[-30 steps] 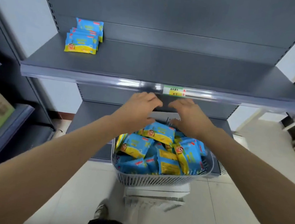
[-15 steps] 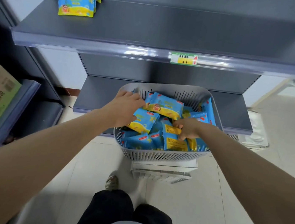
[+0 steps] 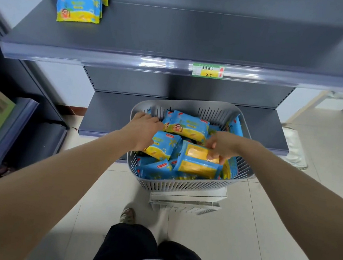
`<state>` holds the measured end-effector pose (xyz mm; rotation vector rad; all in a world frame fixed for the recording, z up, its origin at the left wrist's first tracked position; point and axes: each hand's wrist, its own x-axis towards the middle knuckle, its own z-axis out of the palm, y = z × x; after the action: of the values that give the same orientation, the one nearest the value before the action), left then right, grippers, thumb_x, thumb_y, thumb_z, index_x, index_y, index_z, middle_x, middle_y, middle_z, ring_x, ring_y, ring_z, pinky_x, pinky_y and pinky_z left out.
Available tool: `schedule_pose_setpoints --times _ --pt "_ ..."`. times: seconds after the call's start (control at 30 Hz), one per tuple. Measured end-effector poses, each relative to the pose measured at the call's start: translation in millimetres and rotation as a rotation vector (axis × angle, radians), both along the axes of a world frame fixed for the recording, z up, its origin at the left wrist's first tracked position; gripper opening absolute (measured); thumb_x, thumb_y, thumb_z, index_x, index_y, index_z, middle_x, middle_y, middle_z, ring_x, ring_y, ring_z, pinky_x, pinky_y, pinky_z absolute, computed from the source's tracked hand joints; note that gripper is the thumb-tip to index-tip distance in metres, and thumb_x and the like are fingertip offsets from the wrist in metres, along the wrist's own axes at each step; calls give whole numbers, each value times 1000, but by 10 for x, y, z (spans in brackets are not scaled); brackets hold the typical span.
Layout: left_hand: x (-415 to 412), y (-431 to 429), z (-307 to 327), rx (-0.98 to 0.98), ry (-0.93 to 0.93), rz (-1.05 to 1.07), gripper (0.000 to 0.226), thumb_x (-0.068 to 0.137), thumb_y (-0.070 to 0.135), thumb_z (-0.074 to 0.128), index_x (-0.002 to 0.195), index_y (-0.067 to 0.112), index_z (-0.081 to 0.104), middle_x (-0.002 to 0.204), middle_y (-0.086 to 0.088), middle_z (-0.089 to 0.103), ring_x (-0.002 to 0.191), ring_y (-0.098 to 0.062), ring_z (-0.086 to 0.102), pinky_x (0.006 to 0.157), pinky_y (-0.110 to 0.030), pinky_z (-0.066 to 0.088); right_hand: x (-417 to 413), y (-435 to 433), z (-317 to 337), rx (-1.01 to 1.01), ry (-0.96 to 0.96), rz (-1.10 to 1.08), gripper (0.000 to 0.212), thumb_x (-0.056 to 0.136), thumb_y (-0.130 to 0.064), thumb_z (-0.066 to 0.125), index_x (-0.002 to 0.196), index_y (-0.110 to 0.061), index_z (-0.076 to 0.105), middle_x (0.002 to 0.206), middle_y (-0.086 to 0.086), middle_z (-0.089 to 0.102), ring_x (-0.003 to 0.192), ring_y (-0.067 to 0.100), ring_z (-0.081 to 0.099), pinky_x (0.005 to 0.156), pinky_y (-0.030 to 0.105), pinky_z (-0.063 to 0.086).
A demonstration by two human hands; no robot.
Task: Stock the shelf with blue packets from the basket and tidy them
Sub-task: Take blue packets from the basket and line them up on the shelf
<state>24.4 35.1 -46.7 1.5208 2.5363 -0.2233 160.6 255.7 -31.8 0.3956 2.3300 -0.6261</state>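
The right hand [image 3: 222, 146] has lifted slightly a glossy rectangular blue packet [image 3: 196, 163], which it pinches, yellow face up and long axis left-right, inside the slatted grey plastic basket [image 3: 181, 186]. The left hand [image 3: 144, 129] covers a second packet [image 3: 163, 147]; its grip cannot be told.

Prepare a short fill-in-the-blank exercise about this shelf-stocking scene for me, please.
The blue packets already on the shelf sit at its ____ end.
The right hand pinches a packet whose upturned face is mostly ____.
The left hand reaches into the grey ____.
Missing words: left; yellow; basket.
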Motion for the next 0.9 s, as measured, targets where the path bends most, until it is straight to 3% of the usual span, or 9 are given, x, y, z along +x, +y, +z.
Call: schedule_pose_setpoints --times 0.13,0.3,0.4,0.47,0.53,0.6,0.73,0.8,0.9 --pt "-43 85 -112 -108 -1 -31 59 82 23 61 136 21 37 131 -2 48 122 -23 42 109 -38 18 -68 100 175 -110 86 -194 31 87 -9 57 117 -14 54 98 12 66 72 21 72 60 27 59" --pt "-77 219 -191 -192 9 -63 64 83 22 58 141 21 31 137 -3 45 124 -24 42 108 -39 20 -66 171 224 -178 335 -466 24 81 -14 59 92 7 65 72 17 63 65 14 61 81 40 58" --pt "-66 273 -226 -230 67 -109 62 83 21 57 139 20 32 133 -4 48 119 -25 46 105 -39 25 -42 123 193 -94 445 -463 23 78 -16 68 82 7 69 70 16 59 61 18 50 64 29 47" --pt "-54 301 -261 -211 68 -104 63 81 18 59 138 18 31 127 -5 52 115 -26 49 103 -37 27 -53 92 187 -11 479 -396 11 78 -3 65 86 -6 73 86 9 69 68 16 60 67 27 49" --pt "-58 313 -285 -179 41 -93 63 77 15 62 133 17 34 118 -4 57 108 -26 53 101 -36 29 -74 89 178 56 488 -322 36 76 6 58 105 -13 69 119 7 60 94 18 60 68 22 48" --pt "-93 306 -285 -166 3 -96 57 74 13 65 124 17 39 111 -3 60 102 -25 55 99 -35 30 -102 108 186 39 489 -298 58 75 11 53 126 -17 57 136 7 41 100 21 56 52 12 43" --pt "-167 275 -244 -222 12 -157 36 80 14 62 115 15 53 113 -4 57 106 -24 52 102 -34 29 -171 117 194 49 424 -303 52 77 7 50 122 -16 61 84 2 56 51 7 46 34 9 33" --pt "-192 300 -194 -237 17 -175 33 84 13 56 117 14 55 116 -5 56 109 -25 51 100 -34 31 -203 99 242 106 406 -286 37 75 2 55 107 -11 69 70 1 59 53 14 51 44 17 42" --pt "-212 371 52 -177 -115 -98 38 87 21 58 122 10 53 122 -9 55 113 -29 50 94 -36 38 -282 76 386 215 466 -290 25 72 -6 60 94 2 69 81 19 67 74 30 63 63 31 54"
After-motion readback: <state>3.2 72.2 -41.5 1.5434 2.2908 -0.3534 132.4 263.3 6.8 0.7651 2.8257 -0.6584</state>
